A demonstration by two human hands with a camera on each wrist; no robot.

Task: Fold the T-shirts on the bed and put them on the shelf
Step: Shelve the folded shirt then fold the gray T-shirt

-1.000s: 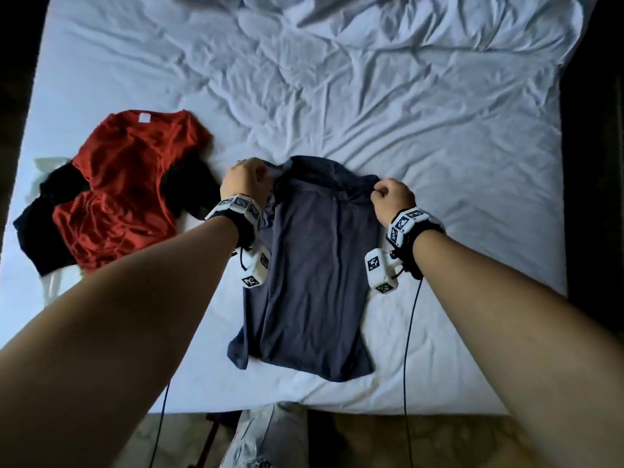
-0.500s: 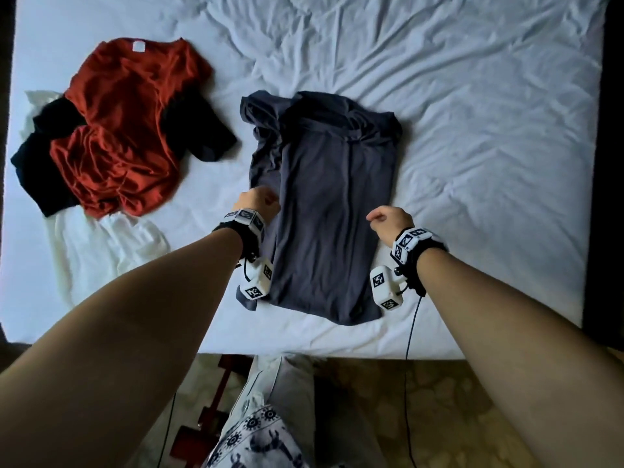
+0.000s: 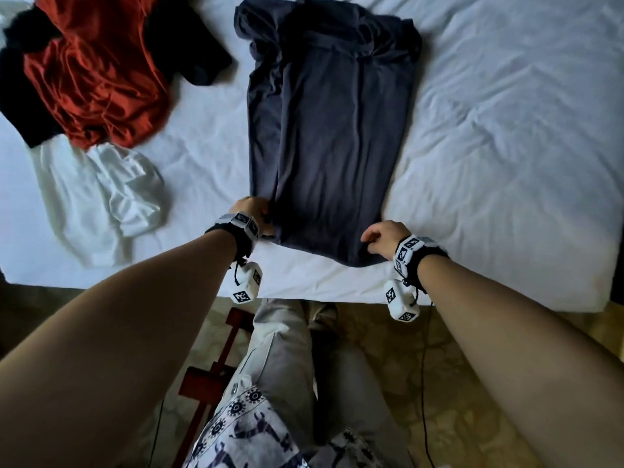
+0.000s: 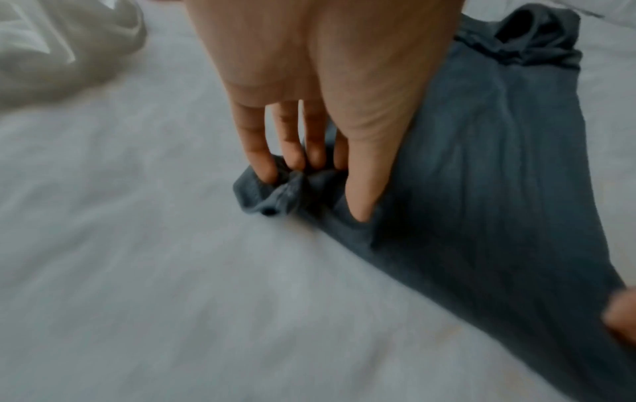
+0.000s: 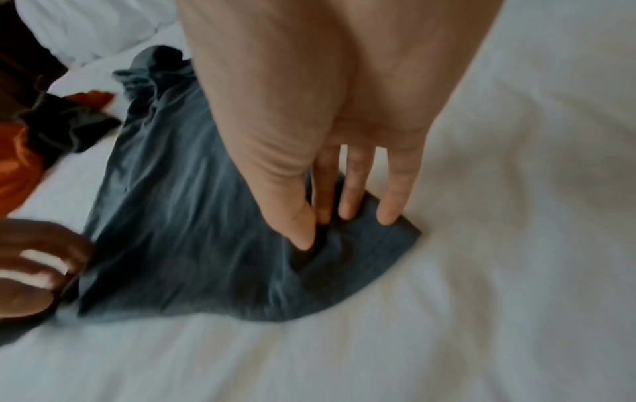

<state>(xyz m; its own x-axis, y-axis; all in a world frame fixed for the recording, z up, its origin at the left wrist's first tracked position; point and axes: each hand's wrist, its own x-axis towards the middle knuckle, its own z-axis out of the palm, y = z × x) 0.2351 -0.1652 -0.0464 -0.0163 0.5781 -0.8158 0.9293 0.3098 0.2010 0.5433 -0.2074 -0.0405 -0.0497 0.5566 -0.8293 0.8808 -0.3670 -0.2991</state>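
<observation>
We pinch the bottom hem of the grey T-shirt [image 3: 332,130], which lies lengthwise on the bed [image 3: 506,130] ahead of both hands: left hand [image 3: 250,211] on one corner, right hand [image 3: 383,236] on the other. The cloth looks thin and slack, so we judge a corner could slip free as we lift, or the side folds could fall open. The wrist views show thumb against fingers [image 4: 256,152] with bunched cloth between; the head view alone shows the red shirt [image 3: 98,79] and white shirt [image 3: 101,197] beyond our left hand.
</observation>
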